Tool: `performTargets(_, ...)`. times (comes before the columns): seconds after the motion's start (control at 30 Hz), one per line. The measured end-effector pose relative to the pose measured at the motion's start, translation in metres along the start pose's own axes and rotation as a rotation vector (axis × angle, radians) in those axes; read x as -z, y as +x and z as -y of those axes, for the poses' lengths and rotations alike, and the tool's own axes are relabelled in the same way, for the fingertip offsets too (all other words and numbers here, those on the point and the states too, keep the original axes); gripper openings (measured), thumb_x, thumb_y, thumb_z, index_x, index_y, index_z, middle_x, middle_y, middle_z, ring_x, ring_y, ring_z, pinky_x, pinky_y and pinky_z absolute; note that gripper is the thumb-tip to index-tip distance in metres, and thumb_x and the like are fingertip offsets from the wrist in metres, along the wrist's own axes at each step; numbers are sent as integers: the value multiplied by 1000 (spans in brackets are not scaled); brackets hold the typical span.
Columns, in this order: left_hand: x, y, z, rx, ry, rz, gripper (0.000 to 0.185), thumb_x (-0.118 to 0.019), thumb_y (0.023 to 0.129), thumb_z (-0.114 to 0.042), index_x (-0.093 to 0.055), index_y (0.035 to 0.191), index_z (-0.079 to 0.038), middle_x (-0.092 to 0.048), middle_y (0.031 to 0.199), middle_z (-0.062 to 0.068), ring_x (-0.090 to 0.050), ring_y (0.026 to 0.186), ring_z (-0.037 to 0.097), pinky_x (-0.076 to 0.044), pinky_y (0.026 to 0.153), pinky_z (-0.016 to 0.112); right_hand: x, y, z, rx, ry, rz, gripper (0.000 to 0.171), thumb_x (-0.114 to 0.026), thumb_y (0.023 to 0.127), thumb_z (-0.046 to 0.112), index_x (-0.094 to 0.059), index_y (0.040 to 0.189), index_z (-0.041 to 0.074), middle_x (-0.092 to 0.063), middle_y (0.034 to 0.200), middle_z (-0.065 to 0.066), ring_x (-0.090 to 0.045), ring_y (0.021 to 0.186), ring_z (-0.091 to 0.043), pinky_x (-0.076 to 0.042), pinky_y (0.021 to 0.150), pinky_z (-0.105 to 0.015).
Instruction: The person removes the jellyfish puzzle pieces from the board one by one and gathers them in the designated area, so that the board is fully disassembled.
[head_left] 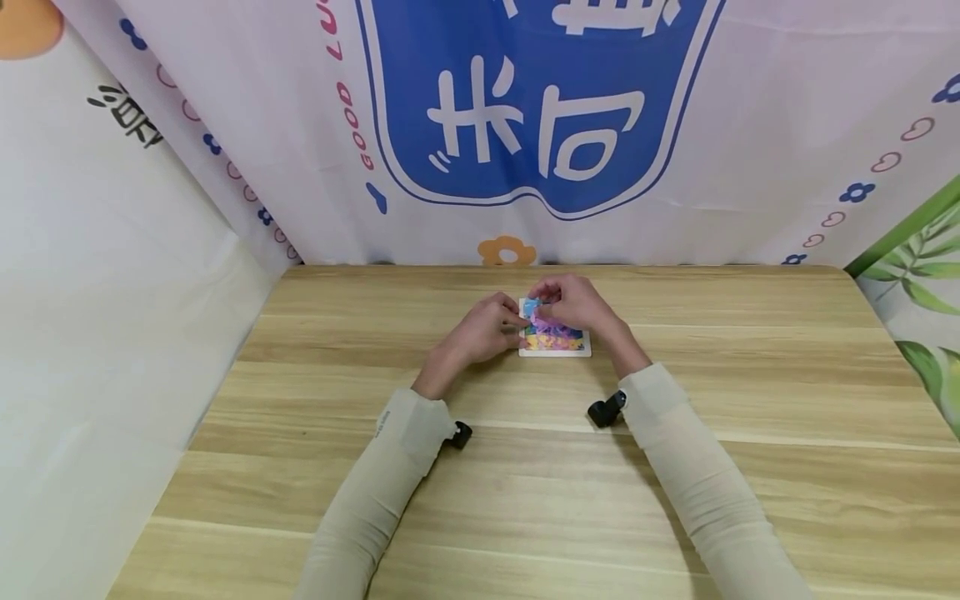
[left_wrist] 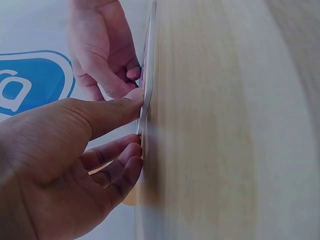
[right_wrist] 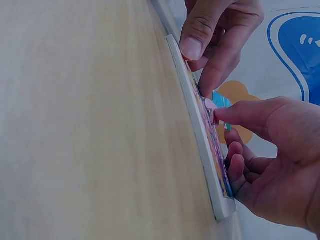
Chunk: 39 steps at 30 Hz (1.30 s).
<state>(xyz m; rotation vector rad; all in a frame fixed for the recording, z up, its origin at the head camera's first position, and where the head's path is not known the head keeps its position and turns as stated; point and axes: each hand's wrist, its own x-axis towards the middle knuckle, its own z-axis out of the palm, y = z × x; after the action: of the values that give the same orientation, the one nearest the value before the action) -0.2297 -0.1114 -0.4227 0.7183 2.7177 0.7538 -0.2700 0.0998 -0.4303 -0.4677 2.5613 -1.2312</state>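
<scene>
A small picture puzzle board (head_left: pixel 555 352) with a white border lies flat near the table's back edge; its picture shows yellow, pink, purple and blue. My left hand (head_left: pixel 483 329) is at its left side, thumb and fingertips resting on the board (left_wrist: pixel 151 65) by its edge. Over the upper part of the picture, my right hand (head_left: pixel 573 304) pinches a blue-and-pink puzzle piece (right_wrist: pixel 221 101) between thumb and fingers. The piece stands tilted up from the board in the right wrist view, its lower edge at the picture surface. My right hand covers much of the upper right picture.
The wooden table (head_left: pixel 517 500) stretches around the board on all sides. Directly behind it hangs a printed cloth (head_left: pixel 637 225) with a blue emblem. A white sheet (head_left: pixel 112 333) stands along the left side. Black cameras (head_left: pixel 606 410) are strapped at both sleeve cuffs.
</scene>
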Motion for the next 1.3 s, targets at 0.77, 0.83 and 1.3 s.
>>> performTargets(0.77, 2, -2, -1, -12, 4, 0, 37, -82, 97, -20, -76, 129, -3, -65, 138, 14, -59, 129, 28, -51, 112, 43, 7, -3, -3, -102, 128, -59, 25, -63, 104, 16, -78, 123, 12, -71, 120, -12, -59, 105, -26, -46, 89, -36)
performTargets(0.83, 1, -2, -1, 2, -3, 1, 38, -82, 97, -21, -76, 130, -3, -64, 138, 13, -59, 128, 27, -52, 111, 42, 9, -5, -4, -110, 140, -62, 25, -63, 104, 17, -78, 124, 12, -71, 123, -12, -60, 108, -27, -47, 92, -37)
performTargets(1.3, -1, -3, -1, 19, -10, -4, 39, -80, 99, -23, -75, 134, -7, -62, 142, 14, -61, 127, 28, -53, 110, 41, 33, -21, -26, -175, 168, -50, 27, -64, 106, 19, -74, 129, 9, -68, 127, -15, -60, 110, -28, -50, 91, -34)
